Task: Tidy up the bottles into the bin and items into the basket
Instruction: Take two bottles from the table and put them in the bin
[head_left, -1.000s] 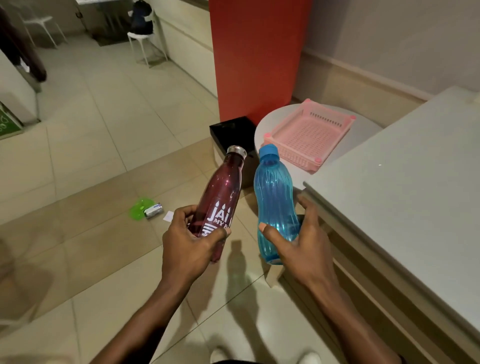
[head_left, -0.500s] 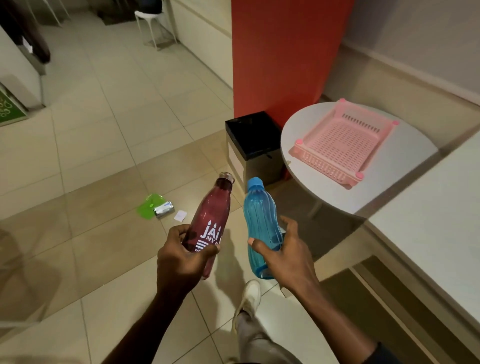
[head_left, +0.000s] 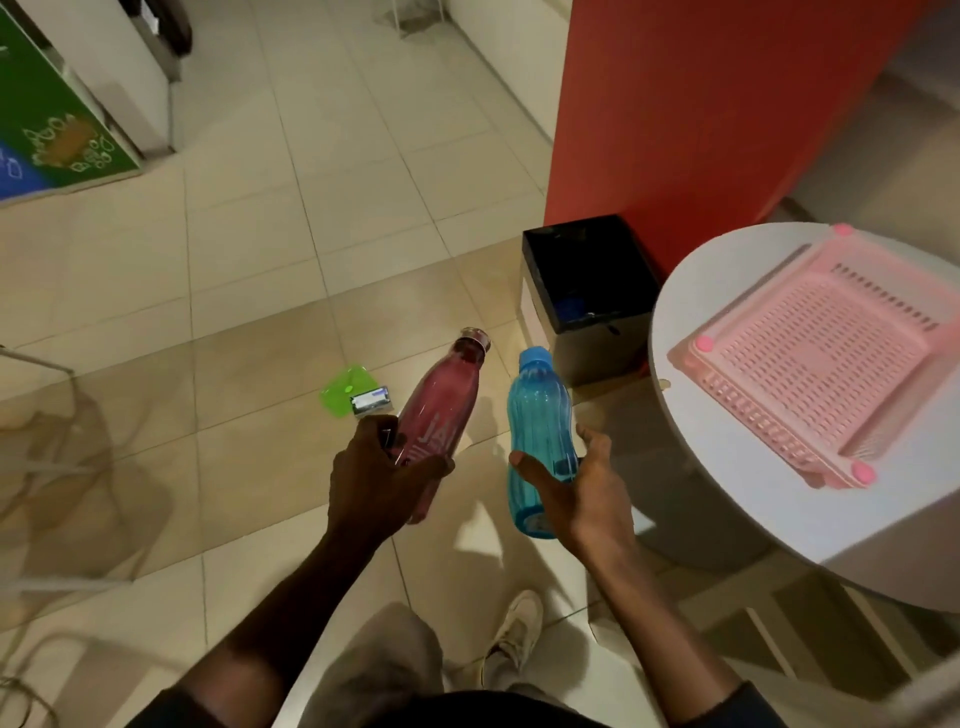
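Observation:
My left hand (head_left: 382, 480) grips a maroon bottle (head_left: 447, 402) with a steel cap, held tilted over the floor. My right hand (head_left: 576, 493) holds a blue plastic bottle (head_left: 537, 431) upright by its lower half. Just beyond both bottles stands a black square bin (head_left: 631, 319) on the floor, open at the top, with something blue inside. A pink slotted basket (head_left: 826, 358) rests on a round white table (head_left: 691, 426) to the right. On the floor lie a green lid (head_left: 343, 387) and a small silver item (head_left: 371, 400).
A red pillar (head_left: 701, 119) rises behind the bin. A green and blue printed panel (head_left: 47, 130) stands at the far left. A white chair frame (head_left: 31, 582) sits at the lower left. My shoe (head_left: 514, 639) is on the tiled floor below the bottles.
I have stepped closer to the bin and table, and the view has tipped downward. Both bottles stay in my hands and now sit nearer the bin.

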